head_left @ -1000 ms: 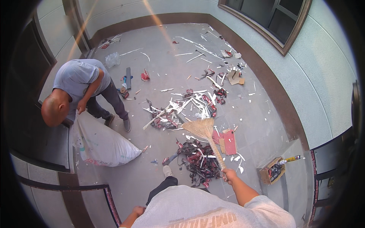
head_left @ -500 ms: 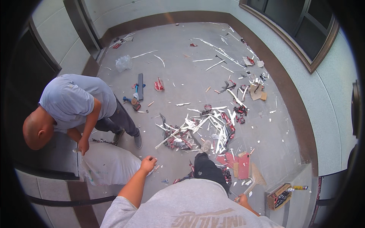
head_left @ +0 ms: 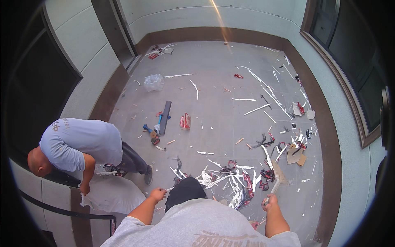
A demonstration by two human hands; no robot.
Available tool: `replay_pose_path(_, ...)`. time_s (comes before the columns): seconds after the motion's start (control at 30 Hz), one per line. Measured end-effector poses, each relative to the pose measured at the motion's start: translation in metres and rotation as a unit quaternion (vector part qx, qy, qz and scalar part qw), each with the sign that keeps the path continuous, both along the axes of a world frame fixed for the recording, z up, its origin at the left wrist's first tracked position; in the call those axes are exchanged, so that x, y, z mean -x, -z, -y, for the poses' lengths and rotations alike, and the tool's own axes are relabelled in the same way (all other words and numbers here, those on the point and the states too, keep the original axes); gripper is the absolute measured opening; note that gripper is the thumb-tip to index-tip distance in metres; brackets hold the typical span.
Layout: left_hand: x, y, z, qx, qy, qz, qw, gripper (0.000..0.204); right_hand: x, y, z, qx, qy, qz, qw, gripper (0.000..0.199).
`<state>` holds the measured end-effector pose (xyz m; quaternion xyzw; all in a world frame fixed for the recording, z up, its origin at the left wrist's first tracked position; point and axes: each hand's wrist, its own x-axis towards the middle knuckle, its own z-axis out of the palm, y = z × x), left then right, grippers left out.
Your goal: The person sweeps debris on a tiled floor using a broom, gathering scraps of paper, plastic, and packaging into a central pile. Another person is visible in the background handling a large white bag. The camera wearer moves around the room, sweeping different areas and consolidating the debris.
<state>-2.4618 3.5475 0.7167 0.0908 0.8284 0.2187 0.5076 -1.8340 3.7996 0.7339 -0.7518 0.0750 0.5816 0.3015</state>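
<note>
My right hand (head_left: 270,201) is closed around the pale handle of a short broom (head_left: 280,173). Its straw-coloured bristles are raised beside scraps at the right. My left hand (head_left: 158,194) is out to the left of my bent knee, fingers pinched together. A thin whitish bit shows at its fingertips, too small to name. Ahead of my knee lies a heap of white strips (head_left: 236,187) mixed with red and black wrapper scraps. To my left, a bent-over person (head_left: 88,144) grips the mouth of a large white sack (head_left: 117,193).
A long grey bar (head_left: 165,117) and a blue-handled tool (head_left: 150,132) lie on the floor ahead. Clear plastic (head_left: 154,82), a red packet (head_left: 185,121) and torn cardboard (head_left: 295,154) are scattered about. Walls with a brown skirting enclose the floor; a black rail (head_left: 61,209) curves at lower left.
My right hand has moved forward and up with the broom, away from the red pieces. My view has shifted, and my left hand sits lower in it. The other person bends lower over the sack.
</note>
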Motion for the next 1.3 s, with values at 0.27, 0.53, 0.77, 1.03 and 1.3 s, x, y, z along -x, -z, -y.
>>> replay_pose_path(0.27, 0.019, -0.031, -0.277, -0.094, 0.199, -0.097, 0.971, 0.036, 0.126, -0.025, -0.235, -0.104, -0.161, -0.092, 0.977, 0.016)
replay_pose_path(0.53, 0.124, -0.004, -0.614, -0.147, 0.410, -0.112, 0.893, 0.040, 0.290, -0.062, -0.418, -0.104, -0.259, -0.035, 0.960, 0.020)
replay_pose_path(0.77, 0.147, -0.132, -0.889, -0.305, 0.458, -0.082, 0.831, 0.040, 0.404, -0.096, -0.611, -0.173, -0.344, -0.007, 0.923, 0.016)
replay_pose_path(1.03, 0.262, -0.023, -0.997, -0.182, 0.393, -0.141, 0.890, 0.044, 0.533, -0.091, -0.891, -0.235, -0.564, 0.020, 0.792, 0.019)
replay_pose_path(1.3, 0.428, 0.005, -0.876, 0.208, 0.186, -0.156, 0.948, 0.042, 0.641, -0.088, -1.171, -0.475, -0.799, 0.066, 0.362, 0.020)
